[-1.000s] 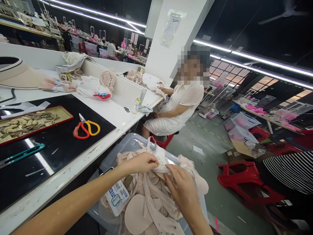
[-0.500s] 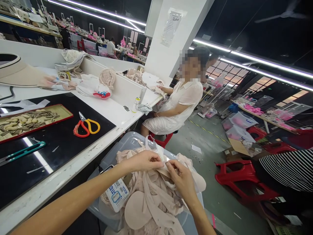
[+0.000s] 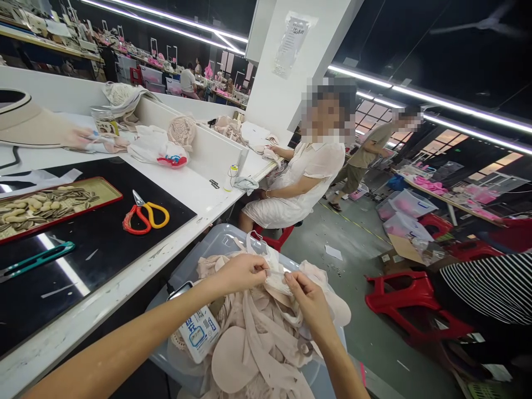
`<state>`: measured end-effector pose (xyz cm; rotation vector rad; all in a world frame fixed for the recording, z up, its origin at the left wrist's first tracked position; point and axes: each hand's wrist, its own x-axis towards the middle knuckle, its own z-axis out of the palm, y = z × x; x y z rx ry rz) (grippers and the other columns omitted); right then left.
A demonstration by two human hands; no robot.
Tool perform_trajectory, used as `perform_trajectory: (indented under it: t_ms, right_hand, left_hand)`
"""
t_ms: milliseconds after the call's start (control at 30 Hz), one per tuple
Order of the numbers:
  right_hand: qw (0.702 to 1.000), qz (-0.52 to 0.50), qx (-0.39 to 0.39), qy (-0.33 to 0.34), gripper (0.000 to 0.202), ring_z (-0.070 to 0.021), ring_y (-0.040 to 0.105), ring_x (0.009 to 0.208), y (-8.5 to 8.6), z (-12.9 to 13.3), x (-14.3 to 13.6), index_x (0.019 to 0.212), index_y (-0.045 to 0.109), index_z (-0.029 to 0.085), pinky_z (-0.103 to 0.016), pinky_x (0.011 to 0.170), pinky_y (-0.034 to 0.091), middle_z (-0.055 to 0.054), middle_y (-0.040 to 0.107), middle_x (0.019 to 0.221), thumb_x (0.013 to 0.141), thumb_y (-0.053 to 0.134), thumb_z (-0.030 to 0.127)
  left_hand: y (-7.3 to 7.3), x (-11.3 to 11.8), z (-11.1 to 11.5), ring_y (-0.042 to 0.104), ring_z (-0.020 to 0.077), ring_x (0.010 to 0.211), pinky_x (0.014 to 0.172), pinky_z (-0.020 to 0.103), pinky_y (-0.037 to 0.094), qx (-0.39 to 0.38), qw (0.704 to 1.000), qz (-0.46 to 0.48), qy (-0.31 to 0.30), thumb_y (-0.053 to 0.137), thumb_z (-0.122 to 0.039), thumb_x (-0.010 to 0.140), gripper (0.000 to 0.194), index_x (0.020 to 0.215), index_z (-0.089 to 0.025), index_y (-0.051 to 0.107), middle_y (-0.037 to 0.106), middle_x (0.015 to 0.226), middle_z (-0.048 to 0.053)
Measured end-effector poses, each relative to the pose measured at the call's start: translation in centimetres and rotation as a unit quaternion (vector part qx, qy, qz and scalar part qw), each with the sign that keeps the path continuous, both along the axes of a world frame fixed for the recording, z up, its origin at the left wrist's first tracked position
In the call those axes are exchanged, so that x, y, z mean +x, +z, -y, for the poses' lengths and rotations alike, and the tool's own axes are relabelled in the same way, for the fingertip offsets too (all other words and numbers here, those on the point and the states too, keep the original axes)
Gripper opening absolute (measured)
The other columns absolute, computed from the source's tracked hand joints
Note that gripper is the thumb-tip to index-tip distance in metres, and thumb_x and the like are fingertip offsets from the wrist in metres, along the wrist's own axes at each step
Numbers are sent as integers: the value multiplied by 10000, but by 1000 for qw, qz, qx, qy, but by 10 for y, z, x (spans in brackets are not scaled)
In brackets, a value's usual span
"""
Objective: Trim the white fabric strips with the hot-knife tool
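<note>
My left hand and my right hand are both closed in a pinch, a short way apart. A thin pale strip is drawn between their fingertips; its exact kind is hard to make out. Right under it lies the edge of a beige bra. Below both hands is a heap of beige bras with straps and moulded cups. The heap sits on a translucent plastic bin. A white card-like device with blue print lies on the heap beside my left forearm, with a phone-like edge behind it.
Left is a white table with a black mat. On it lie red-and-yellow scissors, teal thread snips and a tray of peanuts and seeds. A seated co-worker is ahead; a red stool stands right.
My hands have moved slightly apart, and the thin strip now shows stretched between them. In the background, a person has stepped out from behind the seated co-worker toward the right.
</note>
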<state>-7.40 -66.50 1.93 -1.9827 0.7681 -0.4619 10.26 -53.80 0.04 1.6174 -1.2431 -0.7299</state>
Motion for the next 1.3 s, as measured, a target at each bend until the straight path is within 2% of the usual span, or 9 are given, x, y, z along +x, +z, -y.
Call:
perform_trajectory:
  t_ms: [100, 267, 433, 667, 867, 1000, 1100, 1233, 1300]
  right_hand:
    - [999, -6, 30, 20, 547, -206, 554, 740, 3, 3, 1, 785, 682, 210, -293, 667, 446, -30, 640, 752, 826, 606, 750]
    - [995, -31, 78, 59, 477, -218, 597, 804, 8, 7, 1, 858, 729, 218, -293, 704, 474, -38, 686, 838, 833, 644, 686]
    - [991, -41, 107, 72, 431, -201, 597, 752, 9, 7, 5, 812, 733, 208, -291, 681, 465, -29, 696, 801, 833, 668, 634]
    - [990, -50, 100, 82, 437, -211, 616, 761, 9, 4, 16, 862, 798, 196, -297, 675, 474, -38, 734, 819, 807, 719, 622]
    - [988, -54, 103, 102, 492, -231, 661, 776, 9, 1, 19, 906, 817, 184, -311, 692, 511, -70, 778, 873, 780, 726, 651]
    - [990, -49, 75, 106, 449, -232, 665, 776, 6, 4, 12, 944, 817, 194, -314, 705, 512, -66, 779, 876, 807, 719, 610]
    - [994, -38, 30, 101, 362, -235, 657, 786, 2, 6, 4, 921, 820, 210, -321, 719, 500, -61, 773, 866, 834, 709, 543]
    - [996, 16, -70, 54, 223, -230, 599, 773, -5, 6, -7, 860, 812, 235, -337, 735, 453, -51, 705, 802, 834, 694, 423]
    - [991, 54, -120, 17, 170, -236, 583, 793, -10, 6, -14, 823, 795, 244, -342, 745, 435, -49, 664, 794, 823, 683, 373]
  left_hand:
    - [-5, 2, 3, 533, 151, 699, 635, 247, 369, 14, 996, -88, -11, 554, -389, 885, 263, 842, -161, 678, 628, 739, -6]
    - [-8, 5, 7, 500, 128, 671, 634, 243, 354, 23, 983, -178, -27, 591, -395, 826, 270, 858, -144, 681, 632, 755, -4]
    - [-4, 9, 5, 532, 137, 715, 681, 253, 379, 36, 976, -216, -21, 660, -376, 784, 267, 878, -136, 727, 672, 787, 9]
    - [-4, 11, 3, 573, 155, 760, 731, 271, 405, 46, 971, -233, -6, 721, -405, 771, 289, 887, -142, 755, 701, 819, 19]
    - [-15, 13, 3, 615, 159, 777, 752, 270, 436, 39, 973, -227, 3, 701, -377, 800, 267, 917, -143, 755, 737, 873, 32]
    - [-15, 13, -1, 646, 168, 782, 733, 263, 456, 27, 979, -201, 5, 670, -350, 833, 242, 934, -146, 752, 750, 877, 42]
    - [-10, 11, -7, 663, 187, 827, 754, 271, 478, 5, 988, -156, 15, 659, -293, 837, 188, 924, -154, 751, 753, 892, 43]
    - [-3, 2, -22, 651, 215, 1029, 960, 308, 460, -51, 995, -71, 37, 633, -185, 855, 157, 946, -194, 761, 757, 1024, 35]
    - [-4, -5, -32, 642, 219, 1057, 1019, 322, 429, -71, 997, -18, 3, 638, -148, 867, 170, 946, -217, 771, 759, 1016, 26]
